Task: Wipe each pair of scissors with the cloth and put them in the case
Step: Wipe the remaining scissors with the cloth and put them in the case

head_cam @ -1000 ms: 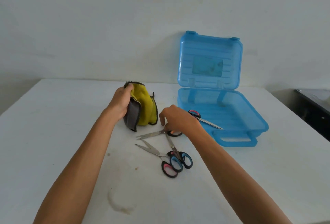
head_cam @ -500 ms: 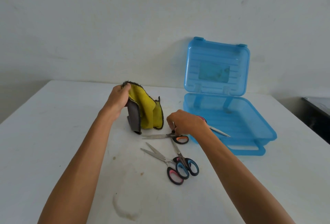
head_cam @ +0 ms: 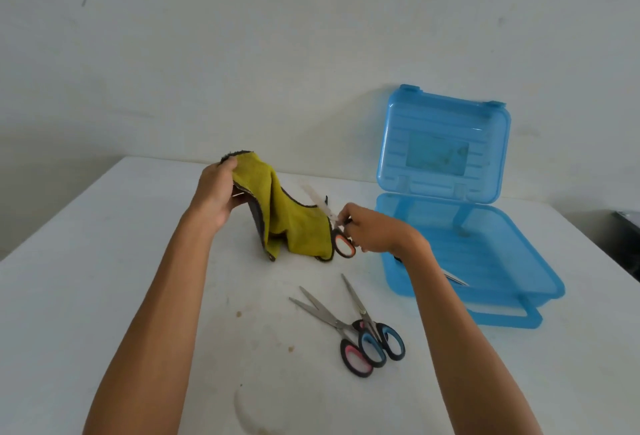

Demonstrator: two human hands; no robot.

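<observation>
Scissors (head_cam: pixel 341 239), orange-handled, pinched in our right hand (head_cam: pixel 375 232); left hand (head_cam: pixel 216 197) grips the cloth (head_cam: pixel 294 226). We wrap the apparently blurred blades fully.

I can read no words, numbers, brand marks or signs on anything in front of me. The one spot that looks like a label is a pale rectangular panel (head_cam: pixel 437 154) set in the raised lid of the blue case (head_cam: pixel 443 143), and whatever is printed on it is too faint and blurred for me to make out.
</observation>
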